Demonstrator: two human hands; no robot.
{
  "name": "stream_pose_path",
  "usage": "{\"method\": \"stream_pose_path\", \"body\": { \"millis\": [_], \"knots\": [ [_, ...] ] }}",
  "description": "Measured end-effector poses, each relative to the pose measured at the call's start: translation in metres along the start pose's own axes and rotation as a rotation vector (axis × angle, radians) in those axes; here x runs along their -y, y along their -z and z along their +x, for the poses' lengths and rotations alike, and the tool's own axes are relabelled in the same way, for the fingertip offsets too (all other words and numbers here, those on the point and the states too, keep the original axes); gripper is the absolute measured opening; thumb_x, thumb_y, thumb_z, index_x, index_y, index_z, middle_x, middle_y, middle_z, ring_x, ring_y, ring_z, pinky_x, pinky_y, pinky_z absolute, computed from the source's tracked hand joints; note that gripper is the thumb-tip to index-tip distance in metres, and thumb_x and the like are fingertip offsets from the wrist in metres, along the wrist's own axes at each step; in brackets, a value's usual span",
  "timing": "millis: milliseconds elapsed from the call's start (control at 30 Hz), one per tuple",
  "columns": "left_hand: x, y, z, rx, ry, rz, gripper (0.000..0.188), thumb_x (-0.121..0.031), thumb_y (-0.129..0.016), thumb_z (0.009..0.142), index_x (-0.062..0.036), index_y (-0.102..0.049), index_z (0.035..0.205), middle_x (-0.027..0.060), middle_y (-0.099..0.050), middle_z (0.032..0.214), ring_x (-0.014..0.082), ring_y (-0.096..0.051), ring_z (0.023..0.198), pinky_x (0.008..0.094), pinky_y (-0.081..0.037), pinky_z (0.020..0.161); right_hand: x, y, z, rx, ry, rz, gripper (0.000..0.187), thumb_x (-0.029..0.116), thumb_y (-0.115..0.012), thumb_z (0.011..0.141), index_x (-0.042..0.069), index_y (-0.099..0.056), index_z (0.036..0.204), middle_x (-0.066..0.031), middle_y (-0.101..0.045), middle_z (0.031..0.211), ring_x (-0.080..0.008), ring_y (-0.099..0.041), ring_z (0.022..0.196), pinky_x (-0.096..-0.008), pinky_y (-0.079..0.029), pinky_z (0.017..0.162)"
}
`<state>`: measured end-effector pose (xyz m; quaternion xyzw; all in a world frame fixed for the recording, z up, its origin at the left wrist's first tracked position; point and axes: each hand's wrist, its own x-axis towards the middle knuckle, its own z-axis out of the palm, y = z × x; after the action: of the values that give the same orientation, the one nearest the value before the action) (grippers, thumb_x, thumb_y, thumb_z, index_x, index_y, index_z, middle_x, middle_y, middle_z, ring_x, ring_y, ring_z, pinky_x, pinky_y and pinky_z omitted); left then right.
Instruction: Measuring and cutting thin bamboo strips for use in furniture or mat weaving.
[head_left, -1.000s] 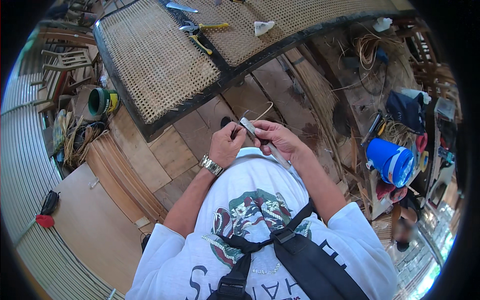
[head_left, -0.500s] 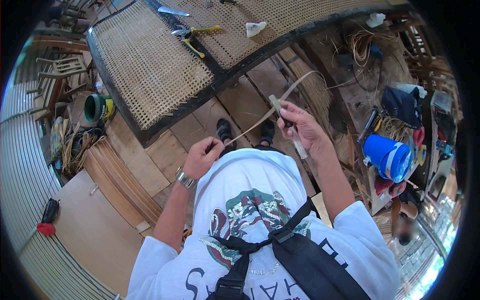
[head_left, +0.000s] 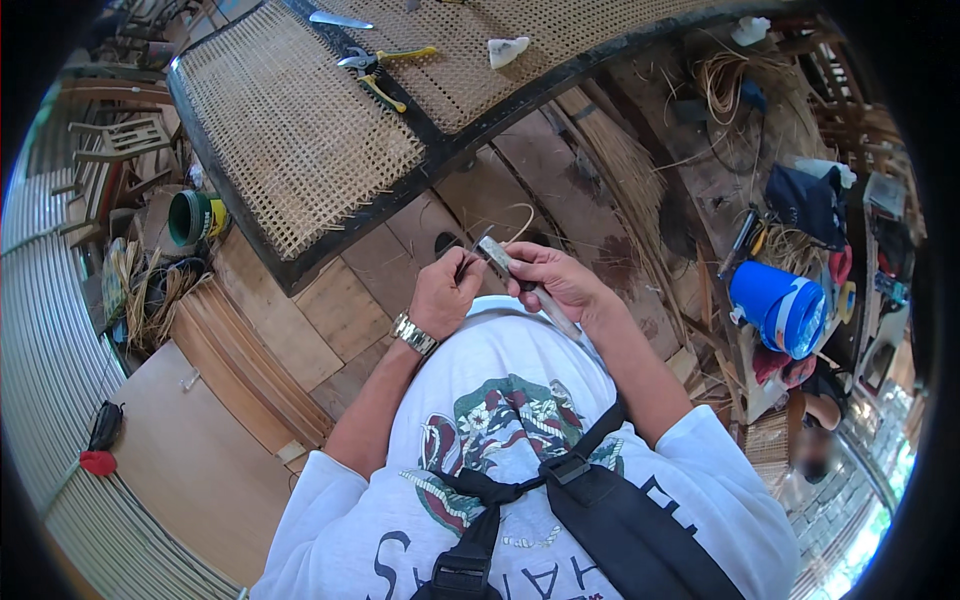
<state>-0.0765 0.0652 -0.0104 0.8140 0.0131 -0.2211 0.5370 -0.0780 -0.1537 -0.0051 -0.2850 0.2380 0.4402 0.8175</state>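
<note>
In front of my belly, my two hands are close together. My left hand (head_left: 445, 297) is closed in a pinch on the near end of a thin cane strip, largely hidden by the fingers. My right hand (head_left: 560, 285) grips a slim, pale, knife-like tool (head_left: 495, 258), whose other end slants down past the palm toward my shirt. Just beyond the right fingers, the cane strip (head_left: 524, 214) curls up in a small loop. How strip and tool touch is too small to tell.
Ahead stands a dark-framed panel of woven cane (head_left: 310, 140), with pruning shears (head_left: 370, 75), a blade (head_left: 340, 20) and a white lump (head_left: 508, 52) on it. Cane bundles (head_left: 610, 160) lie at right, near a blue bucket (head_left: 775, 310). Wooden boards (head_left: 240, 360) lean at left.
My right hand has come down and left with the tool, and my left hand has moved up and right to meet it. The strip, stretched long between them before, now shows only a short curl.
</note>
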Motion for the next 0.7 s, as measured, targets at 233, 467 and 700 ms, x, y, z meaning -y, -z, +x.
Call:
{"method": "stream_pose_path", "body": {
  "millis": [233, 467, 700],
  "knots": [
    [-0.008, 0.014, -0.012, 0.057, -0.025, 0.078, 0.016, -0.016, -0.064, 0.095, -0.0009, -0.063, 0.093, 0.0063, -0.061, 0.07, 0.01, -0.053, 0.063, 0.0287, -0.045, 0.057, -0.005, 0.006, -0.006, -0.087, 0.01, 0.102, 0.032, 0.007, -0.058, 0.097, 0.011, -0.057, 0.129, -0.0067, -0.064, 0.075, -0.0094, -0.052, 0.05, -0.0199, -0.042, 0.046],
    [-0.011, 0.035, -0.038, 0.048, -0.074, 0.125, 0.015, -0.015, -0.064, 0.094, -0.0025, -0.062, 0.088, 0.0077, -0.057, 0.065, 0.0131, -0.05, 0.058, 0.0304, -0.042, 0.054, 0.0, 0.033, -0.016, -0.125, 0.065, 0.143, 0.03, 0.009, -0.061, 0.096, 0.009, -0.057, 0.125, -0.0073, -0.063, 0.076, -0.0099, -0.052, 0.052, -0.0223, -0.042, 0.047],
    [-0.006, 0.077, -0.072, 0.045, -0.1, 0.212, 0.017, -0.016, -0.067, 0.092, -0.0026, -0.06, 0.086, 0.0118, -0.053, 0.062, 0.019, -0.046, 0.053, 0.033, -0.041, 0.051, 0.025, 0.051, -0.038, -0.251, 0.159, 0.15, 0.025, 0.01, -0.06, 0.097, 0.011, -0.058, 0.122, -0.0067, -0.063, 0.077, -0.0086, -0.052, 0.051, -0.0214, -0.042, 0.047]
  ]
}}
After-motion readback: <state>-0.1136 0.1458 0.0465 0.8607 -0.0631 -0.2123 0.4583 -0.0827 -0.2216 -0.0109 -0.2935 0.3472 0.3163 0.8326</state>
